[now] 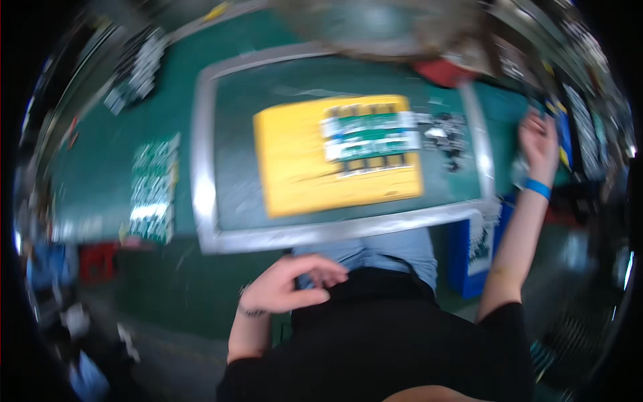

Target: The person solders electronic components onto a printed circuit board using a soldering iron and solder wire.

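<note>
A yellow rectangular sheet (335, 157) with green-and-white labels (370, 134) lies inside the grey frame (203, 181); print is blurred.

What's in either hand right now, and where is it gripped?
Nothing can be made out in either. The left hand is curled near the waist, seemingly empty. The right hand reaches past the framed tray; blur hides what its fingers touch.

An electronics assembly workshop: a green-matted workbench (94, 167) holds a metal-framed tray (204, 201) and stacked green circuit boards (154, 187) (blurred), left of both hands.
</note>
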Demonstrator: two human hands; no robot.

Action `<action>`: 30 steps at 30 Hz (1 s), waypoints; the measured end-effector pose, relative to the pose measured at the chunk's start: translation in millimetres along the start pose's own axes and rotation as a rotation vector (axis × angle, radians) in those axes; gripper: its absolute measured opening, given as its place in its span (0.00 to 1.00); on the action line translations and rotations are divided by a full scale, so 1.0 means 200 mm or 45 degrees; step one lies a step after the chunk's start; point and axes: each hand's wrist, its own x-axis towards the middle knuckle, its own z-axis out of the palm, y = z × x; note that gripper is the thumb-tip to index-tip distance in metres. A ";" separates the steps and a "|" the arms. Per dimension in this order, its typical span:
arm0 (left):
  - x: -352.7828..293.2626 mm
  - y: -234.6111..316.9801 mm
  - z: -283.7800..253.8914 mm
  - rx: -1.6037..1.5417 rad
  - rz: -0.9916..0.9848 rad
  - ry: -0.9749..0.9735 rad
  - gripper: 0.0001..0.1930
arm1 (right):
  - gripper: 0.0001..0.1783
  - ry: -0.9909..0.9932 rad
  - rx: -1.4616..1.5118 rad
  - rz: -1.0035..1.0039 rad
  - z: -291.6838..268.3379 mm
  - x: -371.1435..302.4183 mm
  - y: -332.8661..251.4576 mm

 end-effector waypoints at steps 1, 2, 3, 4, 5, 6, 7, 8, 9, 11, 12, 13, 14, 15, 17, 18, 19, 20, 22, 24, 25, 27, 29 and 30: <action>0.02 0.02 0.00 0.055 0.037 -0.041 0.20 | 0.08 -0.134 -0.018 -0.022 0.02 0.00 -0.03; 0.03 0.04 0.01 0.037 0.059 -0.047 0.20 | 0.07 -0.246 -0.175 0.031 -0.04 0.03 -0.14; 0.03 0.05 0.01 0.051 0.065 -0.081 0.21 | 0.07 -0.122 -0.308 -0.077 -0.13 0.07 -0.28; 0.03 0.05 0.01 0.036 0.075 -0.110 0.21 | 0.09 -0.110 -0.483 -0.159 -0.24 0.11 -0.45; 0.03 0.07 0.02 0.050 0.134 -0.108 0.21 | 0.14 0.020 -0.656 -0.304 -0.32 0.15 -0.53; 0.02 0.08 0.04 0.049 0.144 -0.097 0.21 | 0.17 0.143 -0.858 -0.395 -0.42 0.19 -0.63; 0.01 0.09 0.04 0.048 0.161 -0.108 0.21 | 0.20 0.274 -1.067 -0.506 -0.50 0.25 -0.68; -0.01 0.10 0.04 0.064 0.143 -0.080 0.21 | 0.20 0.261 -1.043 -0.482 -0.49 0.30 -0.59; -0.01 0.12 0.06 0.094 0.165 -0.061 0.21 | 0.21 0.320 -1.241 -0.520 -0.43 0.31 -0.48; -0.01 0.18 0.06 0.110 0.191 -0.109 0.22 | 0.23 0.351 -1.491 -0.558 -0.30 0.25 -0.34; -0.02 0.23 0.05 0.212 0.167 -0.114 0.22 | 0.24 0.319 -1.543 -0.544 -0.25 0.23 -0.31; -0.03 0.28 0.04 0.309 0.151 -0.124 0.23 | 0.24 0.436 -1.655 -0.588 -0.14 0.22 -0.20; -0.02 0.32 0.03 0.383 0.217 -0.097 0.22 | 0.25 0.496 -1.763 -0.587 -0.03 0.22 -0.11; -0.01 0.36 0.00 0.447 0.297 -0.090 0.22 | 0.24 0.367 -1.584 -0.597 -0.11 0.29 -0.18; 0.04 0.48 -0.02 0.649 0.373 0.097 0.15 | 0.22 0.130 -1.184 -0.387 -0.11 0.36 -0.17; 0.07 0.51 -0.05 0.845 0.404 0.187 0.14 | 0.21 0.183 -1.070 -0.358 -0.10 0.37 -0.13; 0.12 0.54 -0.08 1.046 0.450 0.285 0.14 | 0.20 0.220 -0.955 -0.340 -0.04 0.37 -0.05; 0.19 0.57 -0.13 1.232 0.492 0.384 0.13 | 0.19 0.280 -0.942 -0.425 0.00 0.36 -0.02; 0.30 0.61 -0.20 1.466 0.499 0.603 0.12 | 0.16 0.331 -0.921 -0.554 0.08 0.29 0.06; 0.44 0.62 -0.31 1.697 0.516 0.737 0.12 | 0.13 0.412 -1.001 -0.681 0.07 0.26 0.01; 0.49 0.62 -0.37 1.881 0.556 0.768 0.12 | 0.11 0.481 -1.079 -0.791 0.05 0.24 -0.01; 0.61 0.59 -0.45 1.942 0.514 0.657 0.12 | 0.06 0.531 -1.192 -0.896 0.16 0.12 0.11; 0.70 0.55 -0.50 2.001 0.483 0.548 0.12 | 0.04 0.669 -1.289 -1.141 0.20 0.04 0.14; 0.73 0.51 -0.53 2.047 0.455 0.547 0.12 | 0.07 0.605 -1.260 -1.116 0.18 0.03 0.12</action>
